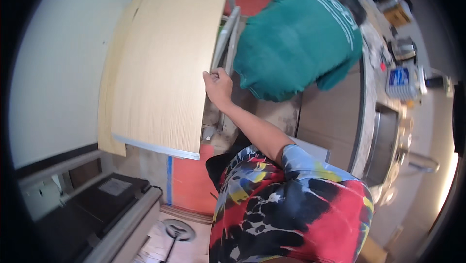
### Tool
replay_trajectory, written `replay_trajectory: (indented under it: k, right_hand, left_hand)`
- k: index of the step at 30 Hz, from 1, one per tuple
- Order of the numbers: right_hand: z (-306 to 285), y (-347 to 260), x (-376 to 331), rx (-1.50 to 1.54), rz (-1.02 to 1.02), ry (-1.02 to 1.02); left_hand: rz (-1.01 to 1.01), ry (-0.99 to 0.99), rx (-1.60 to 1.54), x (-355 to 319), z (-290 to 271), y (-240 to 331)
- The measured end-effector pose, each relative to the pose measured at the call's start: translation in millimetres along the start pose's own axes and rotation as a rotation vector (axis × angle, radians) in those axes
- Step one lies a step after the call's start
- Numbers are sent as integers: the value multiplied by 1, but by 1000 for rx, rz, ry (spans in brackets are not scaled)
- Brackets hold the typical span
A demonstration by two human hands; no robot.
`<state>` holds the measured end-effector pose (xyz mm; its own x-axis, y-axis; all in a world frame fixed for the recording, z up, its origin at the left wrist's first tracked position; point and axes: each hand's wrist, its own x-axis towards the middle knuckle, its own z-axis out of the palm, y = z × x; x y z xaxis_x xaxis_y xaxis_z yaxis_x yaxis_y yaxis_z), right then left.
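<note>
- Farthest left, a lower board showed its left edge and near left corner from under a light wood panel.
- The panel lay across it, a pale strip along its near edge.
- At the panel's right edge, the right hand grasped it, fingers bent; the left hand's grip could not be told.
- Right of that, a co-worker in green bent over.
- A sink sat in the counter.

R hand curled at 3 o'clock edge of wood-grain panel; co-worker w/ grn top ~1 o'clock.
</note>
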<state>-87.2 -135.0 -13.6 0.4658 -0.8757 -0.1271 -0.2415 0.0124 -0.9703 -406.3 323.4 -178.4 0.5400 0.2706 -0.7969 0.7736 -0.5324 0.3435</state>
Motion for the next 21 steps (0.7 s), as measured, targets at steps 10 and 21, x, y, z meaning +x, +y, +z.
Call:
replay_trajectory:
  k: [10,21]
  right_hand:
    - [29,6,21,-88,-160,434]
    - [6,20,-152,19,-73,180]
  left_hand:
    - [82,15,-74,122,-154,64]
    - [165,-9,53,122,-182,88]
